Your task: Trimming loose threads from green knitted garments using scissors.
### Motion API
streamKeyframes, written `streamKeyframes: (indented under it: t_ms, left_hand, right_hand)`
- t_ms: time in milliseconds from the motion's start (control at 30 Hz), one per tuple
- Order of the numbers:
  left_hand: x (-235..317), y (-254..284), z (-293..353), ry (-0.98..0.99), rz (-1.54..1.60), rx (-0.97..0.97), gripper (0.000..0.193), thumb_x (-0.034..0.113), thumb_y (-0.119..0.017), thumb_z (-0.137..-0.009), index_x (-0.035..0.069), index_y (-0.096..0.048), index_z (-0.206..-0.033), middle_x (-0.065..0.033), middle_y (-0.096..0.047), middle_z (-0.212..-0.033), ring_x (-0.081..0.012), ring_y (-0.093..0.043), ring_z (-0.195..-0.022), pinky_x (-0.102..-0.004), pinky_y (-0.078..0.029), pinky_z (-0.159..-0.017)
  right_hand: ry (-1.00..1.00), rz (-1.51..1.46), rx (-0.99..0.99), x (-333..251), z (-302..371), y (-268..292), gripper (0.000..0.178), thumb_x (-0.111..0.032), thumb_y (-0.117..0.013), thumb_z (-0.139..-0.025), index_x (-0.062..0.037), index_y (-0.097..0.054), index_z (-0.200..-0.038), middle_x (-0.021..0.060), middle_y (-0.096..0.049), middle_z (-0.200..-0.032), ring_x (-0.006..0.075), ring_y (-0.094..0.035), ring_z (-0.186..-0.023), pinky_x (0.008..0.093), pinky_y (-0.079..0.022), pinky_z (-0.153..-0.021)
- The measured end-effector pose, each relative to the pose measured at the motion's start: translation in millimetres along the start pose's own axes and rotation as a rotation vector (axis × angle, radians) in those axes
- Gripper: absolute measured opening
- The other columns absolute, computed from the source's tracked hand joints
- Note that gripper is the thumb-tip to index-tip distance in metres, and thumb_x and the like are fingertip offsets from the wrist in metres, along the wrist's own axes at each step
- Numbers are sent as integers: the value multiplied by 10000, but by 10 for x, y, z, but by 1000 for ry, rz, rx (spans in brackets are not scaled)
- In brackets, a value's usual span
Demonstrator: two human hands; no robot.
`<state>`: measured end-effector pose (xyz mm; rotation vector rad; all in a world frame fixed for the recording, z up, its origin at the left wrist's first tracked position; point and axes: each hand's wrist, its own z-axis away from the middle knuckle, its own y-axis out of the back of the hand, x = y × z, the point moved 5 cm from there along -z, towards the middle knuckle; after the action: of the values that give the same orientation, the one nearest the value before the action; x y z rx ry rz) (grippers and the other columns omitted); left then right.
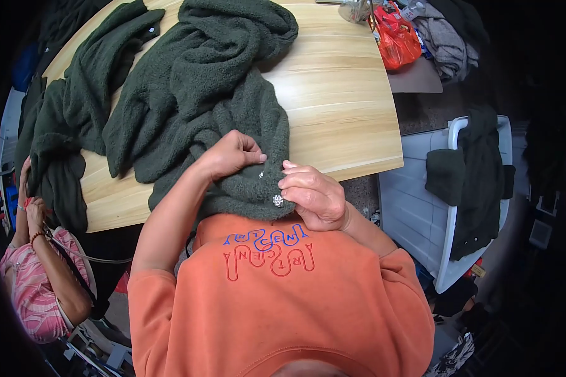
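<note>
A dark green fuzzy knit cardigan (pixel 198 81) lies bunched on the table, its near end drawn to the table's front edge against my body. My left hand (pixel 233 154) is closed in a pinch on the knit. To its right, my right hand (pixel 314 193) grips the garment's edge between thumb and fingers. Close to my right fingertips sits a round sparkly button (pixel 278 200). A smaller shiny spot (pixel 261 174) shows on the fabric between both hands. Whether anything small is held in my fingertips is hidden.
A second dark green garment (pixel 85 88) with a shiny button lies left on the wood-grain table (pixel 339 88). A co-worker's hands (pixel 34 213) are at the left edge. At right stand a white plastic bin (pixel 415 207) with dark green pieces over its rim, and a red bag (pixel 397 41).
</note>
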<state>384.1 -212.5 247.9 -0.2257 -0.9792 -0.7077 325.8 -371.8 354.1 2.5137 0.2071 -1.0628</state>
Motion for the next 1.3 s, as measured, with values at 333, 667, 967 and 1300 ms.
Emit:
streamKeyframes:
  t_ms: [333, 667, 967, 1300]
  left_hand:
    - [369, 648, 404, -635, 1202, 295, 116, 127, -500, -867, 20, -540, -892, -22, -567, -758, -90, -506, -676, -275, -428, -756]
    - [358, 335, 440, -607, 1321, 295, 135, 115, -494, -870, -6, -538, -911, -33, -552, -787, -74, -446, -634, -240, -428, -701]
    - [71, 401, 405, -401, 1024, 597, 76, 140, -487, -879, 78, -512, -843, -10, -549, -794, -107, -510, -678, -304, -470, -652]
    - [241, 69, -55, -114, 416, 319, 266, -12, -607, -704, 1, -596, -970, -50, -611, -916, -137, -575, -796, -265, -453, -720]
  right_hand:
    - [-111, 337, -183, 314, 360, -29, 187, 79, -588, -609, 25, -576, -788, 154, -561, -824, 313, -564, -761, 378, -482, -723]
    - [-351, 157, -171, 599, -266, -188, 311, -157, -669, -730, 32, -564, -954, 137, -598, -906, 254, -588, -790, 296, -460, -728]
    - [-885, -1270, 104, 828, 146, -371, 147, -104, -558, -833, 34, -608, -830, 83, -629, -839, 137, -584, -755, 275, -456, -698]
    - [-302, 46, -207, 541, 138, -433, 238, -211, -622, -705, -31, -496, -614, 129, -532, -620, 322, -545, -627, 394, -432, -574]
